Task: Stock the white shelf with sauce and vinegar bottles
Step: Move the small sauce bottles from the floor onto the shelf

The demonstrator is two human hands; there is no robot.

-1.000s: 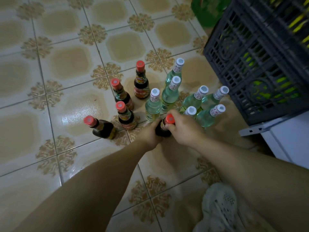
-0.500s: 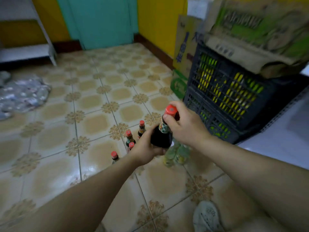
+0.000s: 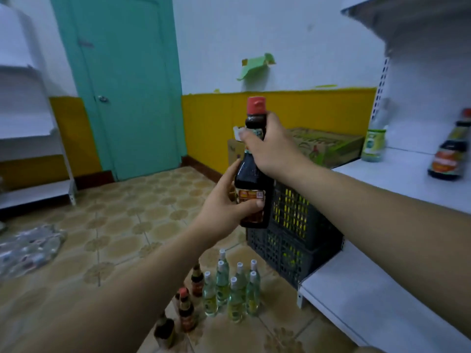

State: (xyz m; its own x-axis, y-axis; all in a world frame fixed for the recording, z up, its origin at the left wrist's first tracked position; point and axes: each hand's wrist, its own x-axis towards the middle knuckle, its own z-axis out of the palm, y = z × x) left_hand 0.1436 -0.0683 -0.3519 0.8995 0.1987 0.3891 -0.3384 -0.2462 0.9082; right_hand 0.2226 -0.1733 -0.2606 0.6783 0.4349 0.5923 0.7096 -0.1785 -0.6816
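Observation:
A dark sauce bottle [image 3: 251,179] with a red cap is held upright in the air at chest height. My left hand [image 3: 229,202] grips its lower body at the label and my right hand [image 3: 270,146] grips its neck. To the right stands the white shelf [image 3: 397,179], with a clear vinegar bottle [image 3: 373,141] and a dark sauce bottle [image 3: 449,156] on its middle level. Down on the tiled floor stand several clear vinegar bottles [image 3: 232,289] with white caps and several dark sauce bottles [image 3: 187,309].
Two stacked dark plastic crates [image 3: 293,230] stand against the shelf's left end, with a cardboard box [image 3: 323,146] on top. A teal door [image 3: 127,85] is at the back. Another white shelf [image 3: 28,123] stands at the far left, with crumpled plastic wrap [image 3: 28,248] lying on the floor before it.
Both hands have lifted the dark sauce bottle from the floor group up to chest height. The view has tilted up from the floor, and the white shelf has come into sight.

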